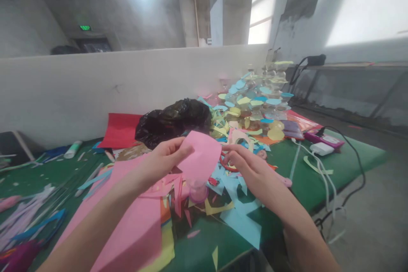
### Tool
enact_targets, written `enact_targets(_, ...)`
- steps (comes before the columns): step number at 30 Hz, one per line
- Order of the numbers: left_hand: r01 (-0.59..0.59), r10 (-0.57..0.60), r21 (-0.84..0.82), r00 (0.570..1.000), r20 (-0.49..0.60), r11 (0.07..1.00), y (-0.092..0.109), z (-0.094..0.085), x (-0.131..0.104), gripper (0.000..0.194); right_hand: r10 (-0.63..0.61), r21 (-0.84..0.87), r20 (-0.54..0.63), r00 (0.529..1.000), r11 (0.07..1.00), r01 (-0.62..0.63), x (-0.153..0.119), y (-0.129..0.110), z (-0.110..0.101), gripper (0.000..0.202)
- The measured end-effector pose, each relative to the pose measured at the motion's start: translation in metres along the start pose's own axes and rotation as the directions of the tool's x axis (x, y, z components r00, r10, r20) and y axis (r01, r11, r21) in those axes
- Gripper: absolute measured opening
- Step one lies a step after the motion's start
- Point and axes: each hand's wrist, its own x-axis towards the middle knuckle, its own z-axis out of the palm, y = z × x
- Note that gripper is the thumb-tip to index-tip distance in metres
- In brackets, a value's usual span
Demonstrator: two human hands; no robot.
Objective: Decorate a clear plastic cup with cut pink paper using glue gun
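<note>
My left hand point(170, 155) pinches the left edge of a pink paper piece point(200, 155) with rounded edges, held up over the table. At the paper's right edge is my right hand point(244, 161), its fingers bent and close together; whether they grip the edge is unclear. Directly below the paper stands a small clear cup-like object with a pink rim point(198, 193), partly hidden by it. Red-handled scissors point(230, 166) lie behind my right fingers, partly covered. Large pink sheets point(127, 229) lie under my left forearm.
Blue paper scraps point(244, 221) litter the green table point(197, 250). A black plastic bag point(175, 119) and red paper point(121, 129) lie behind. Clear cups topped with coloured paper point(258, 97) crowd the back right. A white charger point(321, 148) with cables sits at the right edge.
</note>
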Motion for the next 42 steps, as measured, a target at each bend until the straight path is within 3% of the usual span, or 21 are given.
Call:
enact_targets(2,0.006,-0.006,-0.003,1.000,0.024,1.000,-0.001,0.003,-0.004,0.044,-0.014,0.152,0.069,0.998,0.988,0.004,0.013,-0.006,0.009,0.037)
enact_targets(5,0.015,-0.013,-0.047,0.999,0.053,0.999,-0.004,0.004,-0.005,0.044,-0.018,0.220,0.100,0.995,0.976,-0.004,0.025,0.000,0.021,0.031)
enact_targets(12,0.029,-0.033,-0.049,0.996,-0.083,0.998,-0.029,0.010,-0.007,0.043,0.048,0.225,0.168,0.985,0.971,-0.086,0.026,0.029,0.039,0.028)
enact_targets(19,0.016,-0.019,-0.042,0.996,-0.082,0.999,-0.065,0.024,-0.007,0.035,0.132,0.220,0.240,0.962,0.957,-0.187,0.017,0.033,0.044,0.028)
enact_targets(33,0.001,0.001,0.018,0.993,-0.118,1.000,-0.087,0.031,-0.005,0.025,0.108,0.124,0.267,0.958,0.982,-0.146,0.017,0.050,0.049,0.029)
enact_targets(36,0.005,-0.003,0.017,0.993,-0.115,1.000,-0.085,0.031,-0.006,0.024,0.087,0.004,0.176,0.980,0.996,-0.089,0.015,0.050,0.052,0.028)
enact_targets(38,0.010,-0.007,0.021,0.992,-0.127,1.000,-0.084,0.031,-0.006,0.024,0.017,-0.127,-0.011,1.000,0.992,-0.018,0.012,0.044,0.052,0.026)
enact_targets(40,0.020,-0.015,0.030,0.987,-0.158,0.999,-0.082,0.031,-0.006,0.025,-0.148,-0.236,-0.182,0.972,0.966,0.103,0.007,0.032,0.050,0.023)
enact_targets(42,0.034,-0.028,0.026,0.977,-0.212,0.999,-0.081,0.030,-0.004,0.029,-0.357,-0.322,-0.206,0.911,0.904,0.282,0.003,0.017,0.049,0.026)
